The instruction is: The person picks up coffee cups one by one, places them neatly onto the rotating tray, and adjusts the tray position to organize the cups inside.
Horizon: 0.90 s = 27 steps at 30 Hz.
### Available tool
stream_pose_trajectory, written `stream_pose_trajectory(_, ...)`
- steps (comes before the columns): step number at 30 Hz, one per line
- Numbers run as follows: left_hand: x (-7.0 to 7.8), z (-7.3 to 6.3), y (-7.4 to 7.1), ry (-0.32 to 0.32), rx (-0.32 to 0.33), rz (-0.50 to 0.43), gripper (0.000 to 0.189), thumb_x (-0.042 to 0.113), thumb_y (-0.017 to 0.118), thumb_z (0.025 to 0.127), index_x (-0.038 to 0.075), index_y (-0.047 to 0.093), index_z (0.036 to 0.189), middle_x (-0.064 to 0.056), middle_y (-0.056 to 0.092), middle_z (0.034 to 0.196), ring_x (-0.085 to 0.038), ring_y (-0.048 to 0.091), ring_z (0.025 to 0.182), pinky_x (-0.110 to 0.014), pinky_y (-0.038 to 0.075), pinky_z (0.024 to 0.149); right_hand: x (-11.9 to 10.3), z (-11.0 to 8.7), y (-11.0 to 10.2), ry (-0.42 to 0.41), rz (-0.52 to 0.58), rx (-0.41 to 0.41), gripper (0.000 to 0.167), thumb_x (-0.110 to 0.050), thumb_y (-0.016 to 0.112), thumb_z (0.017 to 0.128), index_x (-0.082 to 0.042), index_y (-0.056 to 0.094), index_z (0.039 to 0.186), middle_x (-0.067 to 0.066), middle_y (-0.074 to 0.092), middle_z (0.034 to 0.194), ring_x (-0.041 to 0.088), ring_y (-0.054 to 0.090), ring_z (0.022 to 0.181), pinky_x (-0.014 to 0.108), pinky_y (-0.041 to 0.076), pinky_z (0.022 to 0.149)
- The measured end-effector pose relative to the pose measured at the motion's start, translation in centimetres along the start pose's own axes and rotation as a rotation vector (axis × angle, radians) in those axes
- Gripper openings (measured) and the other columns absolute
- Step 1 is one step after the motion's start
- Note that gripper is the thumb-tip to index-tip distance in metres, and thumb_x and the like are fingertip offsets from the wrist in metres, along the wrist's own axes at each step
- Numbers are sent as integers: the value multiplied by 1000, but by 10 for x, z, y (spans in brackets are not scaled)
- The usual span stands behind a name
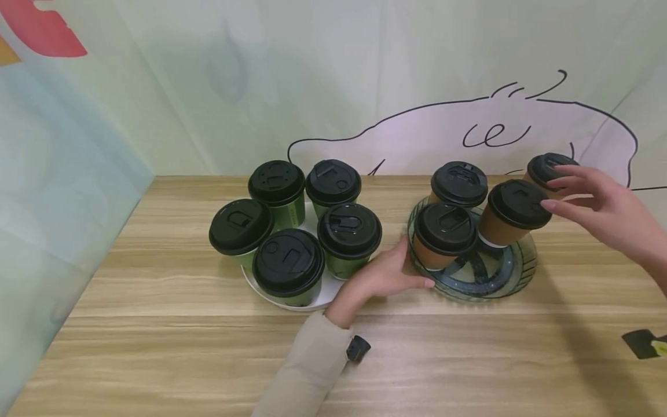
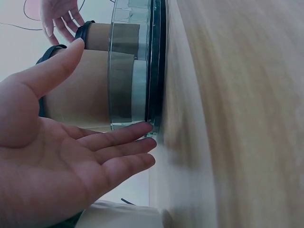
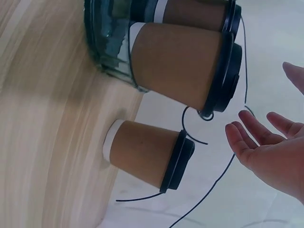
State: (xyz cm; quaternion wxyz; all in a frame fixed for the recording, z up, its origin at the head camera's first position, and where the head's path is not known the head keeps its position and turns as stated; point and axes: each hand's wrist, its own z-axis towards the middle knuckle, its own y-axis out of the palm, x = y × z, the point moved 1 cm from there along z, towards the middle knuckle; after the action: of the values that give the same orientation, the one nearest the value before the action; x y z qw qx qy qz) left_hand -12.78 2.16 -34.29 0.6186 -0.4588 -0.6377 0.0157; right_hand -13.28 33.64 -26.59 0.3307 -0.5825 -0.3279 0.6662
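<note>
My left hand is at the left side of a round, ribbed clear glass tray, thumb and fingers spread along its edge. In the left wrist view its fingertips lie right at the tray's base. Three brown paper cups with black lids stand in the tray: a front cup, a back cup and a right cup, which leans in the head view. My right hand hovers beside the right cup's lid, fingers loosely bent and holding nothing. Another brown cup stands on the table behind it.
Left of the tray, several green cups with black lids, one of them a front green cup, stand on a white round plate. The wooden table meets a printed wall sheet at the back. A dark object shows at the right edge.
</note>
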Motion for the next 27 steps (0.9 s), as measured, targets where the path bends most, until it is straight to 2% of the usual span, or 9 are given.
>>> stream_pose_trajectory(3,-1,1,1,3,3,0,100,38,68,81,3,2,146,-15,26,146,-24,31,130,-33,30,103,5,1,0,14,2,1,69,-31,59,89,-6,25,144,25,43,127,34,52,102,17,42,71)
stream_pose_trajectory(4,-1,1,1,2,3,1,100,38,68,81,3,2,146,-16,25,146,-24,31,130,-33,30,103,7,2,0,19,2,4,69,-31,59,89,-6,25,143,24,43,126,25,54,100,17,42,71)
stream_pose_trajectory(6,-1,0,1,-1,1,3,100,39,68,81,2,2,146,-15,25,146,-24,31,130,-33,31,103,10,2,-1,25,8,4,68,-31,59,90,-5,25,143,25,43,126,31,53,102,15,42,71)
stream_pose_trajectory(7,-1,0,0,0,1,2,100,39,68,81,2,2,146,-16,25,146,-25,31,130,-34,31,103,12,2,-1,29,2,9,68,-31,59,89,-5,26,143,24,44,125,22,54,98,8,37,65)
stream_pose_trajectory(9,-1,0,0,-4,1,3,100,39,68,81,2,2,146,-16,25,146,-25,31,130,-34,31,103,15,2,-2,29,0,11,67,-31,58,90,-4,27,142,24,44,123,29,54,100,3,31,60)
stream_pose_trajectory(18,1,-2,-1,-11,-2,-4,99,38,68,81,1,4,146,-16,27,145,-25,31,130,-35,31,103,17,2,-1,33,-11,-6,66,-29,56,91,2,25,141,30,42,125,46,45,101,0,28,59)
stream_pose_trajectory(21,1,-2,-1,-10,-1,-5,99,38,68,81,1,4,146,-16,27,145,-25,31,130,-35,31,103,17,2,-1,40,-21,-6,66,-29,55,92,3,25,141,30,42,124,47,44,101,10,42,68)
stream_pose_trajectory(26,1,-2,0,-6,2,7,100,39,69,80,1,4,146,-16,25,145,-25,30,130,-34,30,103,18,2,0,39,-14,-17,66,-29,55,92,2,25,141,30,42,124,46,45,101,12,42,69)
stream_pose_trajectory(27,1,-1,0,-7,4,10,101,39,69,80,1,3,146,-16,25,145,-25,30,130,-34,30,103,19,2,0,37,-10,-17,66,-29,55,92,2,25,141,29,43,124,38,49,99,6,36,64)
